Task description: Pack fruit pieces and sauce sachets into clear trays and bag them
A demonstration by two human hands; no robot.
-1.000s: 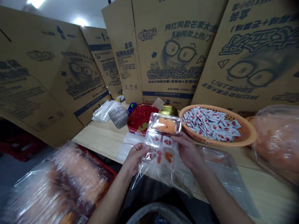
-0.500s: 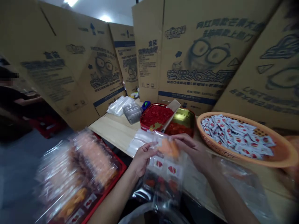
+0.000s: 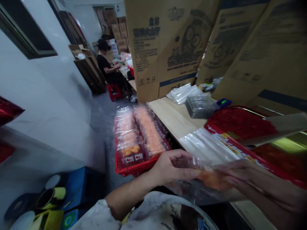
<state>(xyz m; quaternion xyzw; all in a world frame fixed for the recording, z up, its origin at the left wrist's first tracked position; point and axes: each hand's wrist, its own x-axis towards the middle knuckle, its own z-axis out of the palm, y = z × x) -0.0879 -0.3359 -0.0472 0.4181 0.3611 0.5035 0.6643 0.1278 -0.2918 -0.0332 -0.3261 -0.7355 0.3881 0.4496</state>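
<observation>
Since earlier frame, view swung left, bringing red crate [image 3: 139, 168] nearer middle
Crate beside counter [image 3: 168, 115], loaded with rows of filled clear packs [image 3: 151, 131]
Left hand [image 3: 174, 167] gripping left side of plastic pack [image 3: 212, 180] with orange pieces, in front of flat clear bags [image 3: 207, 143]
Pack probably light, film slippery, contents soft and crushable; best held by both edges, lightly
Right hand [image 3: 251, 179] blurred, fingers closed on pack's right side
Red tin [image 3: 230, 143] behind right hand
</observation>
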